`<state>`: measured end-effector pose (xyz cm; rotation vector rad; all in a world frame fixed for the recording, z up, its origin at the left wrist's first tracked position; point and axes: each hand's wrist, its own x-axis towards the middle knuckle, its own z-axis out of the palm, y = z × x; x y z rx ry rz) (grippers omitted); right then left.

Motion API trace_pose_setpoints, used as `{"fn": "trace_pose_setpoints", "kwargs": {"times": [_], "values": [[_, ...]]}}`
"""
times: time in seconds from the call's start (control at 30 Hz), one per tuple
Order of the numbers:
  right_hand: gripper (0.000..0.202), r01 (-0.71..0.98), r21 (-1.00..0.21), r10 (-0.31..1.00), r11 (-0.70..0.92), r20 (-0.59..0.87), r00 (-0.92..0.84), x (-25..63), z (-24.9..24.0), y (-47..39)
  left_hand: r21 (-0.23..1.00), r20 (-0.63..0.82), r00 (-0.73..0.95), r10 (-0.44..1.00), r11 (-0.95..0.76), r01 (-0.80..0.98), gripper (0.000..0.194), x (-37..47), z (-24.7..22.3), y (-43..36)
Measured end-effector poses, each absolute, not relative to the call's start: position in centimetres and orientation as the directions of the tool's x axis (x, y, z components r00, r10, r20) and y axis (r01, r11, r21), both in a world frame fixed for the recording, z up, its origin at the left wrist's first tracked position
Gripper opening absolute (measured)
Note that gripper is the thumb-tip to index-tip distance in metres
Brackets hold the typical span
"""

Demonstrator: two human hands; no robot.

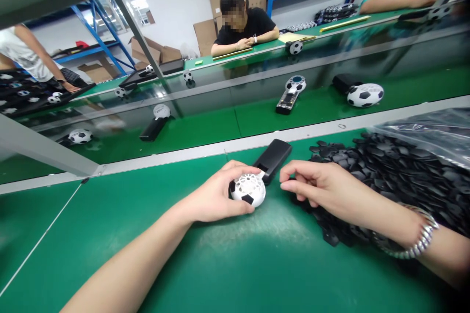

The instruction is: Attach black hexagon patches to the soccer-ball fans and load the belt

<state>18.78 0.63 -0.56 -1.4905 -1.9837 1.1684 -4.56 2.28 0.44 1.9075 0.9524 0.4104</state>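
Note:
My left hand [216, 195] is closed around the white, soccer-ball-patterned head [250, 190] of a handheld device on the green bench. Some of its panels are black, while its top shows an open white lattice. From the head, the device's black handle [276, 155] points away to the upper right, lying on the bench. Just right of the head, my right hand [312, 181] has thumb and forefinger pinched together. Whatever they may hold is too small to make out. Beside and under the right forearm spreads a heap of small flat black pieces [352, 176].
Clear plastic bag [433, 132] lies over the heap's far side. Beyond a pale metal rail [198, 147], a green conveyor belt [220, 124] carries several similar devices, including one with a white ball head [365, 95]. Across it sits a person in black [253, 27]; other people are at both sides.

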Motion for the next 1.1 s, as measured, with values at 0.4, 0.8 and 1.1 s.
{"fn": "trace_pose_setpoints", "kwargs": {"times": [0.4, 0.8, 1.1], "values": [[0.019, 0.48, -0.779, 0.837, 0.404, 0.103, -0.537, 18.1, -0.3, 0.2, 0.852, -0.092, 0.57, 0.816, -0.232, 0.47, 0.06, -3.7, -0.2, 1.5], [0.013, 0.494, -0.696, 0.821, 0.52, 0.25, -0.513, 17.6, -0.5, -0.5, 0.931, 0.009, 0.639, 0.769, -0.239, 0.274, 0.055, -4.2, -1.6, 2.2], [0.019, 0.324, -0.517, 0.587, 0.792, 0.497, -0.639, 16.8, -1.4, -0.4, 0.892, 0.094, 0.566, 0.819, -0.321, 0.317, 0.052, -2.6, -1.5, 1.3]]}}
